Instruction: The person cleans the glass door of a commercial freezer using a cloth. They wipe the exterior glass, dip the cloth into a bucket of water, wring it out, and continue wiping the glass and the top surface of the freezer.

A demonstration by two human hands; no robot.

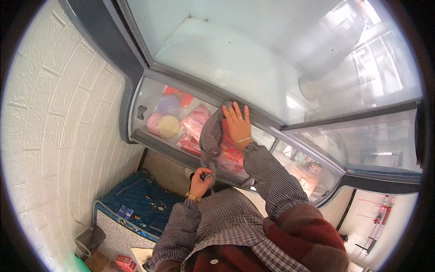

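A grey cloth (211,134) hangs in a long strip across the front of a glass-topped display cabinet (159,141). The fingers of my left hand (200,183) pinch its lower, bunched end near the cabinet's front edge. Higher up, my right hand (238,124) lies over the cloth's upper end with its fingers stretched out, against the dark rail (261,117) below the large glass pane (231,64). Part of the cloth is hidden beneath that palm. Behind the clear lower panel show red and pink packages (195,125) and round pastel-coloured tubs (169,125).
A white brick-pattern wall (61,119) stands close on the left. Below it is a blue quilted cover (136,200) over a speckled box-like base (115,234). A grey bin (90,239) and red boxes (125,262) sit lower left. More packages (299,163) show behind glass on the right.
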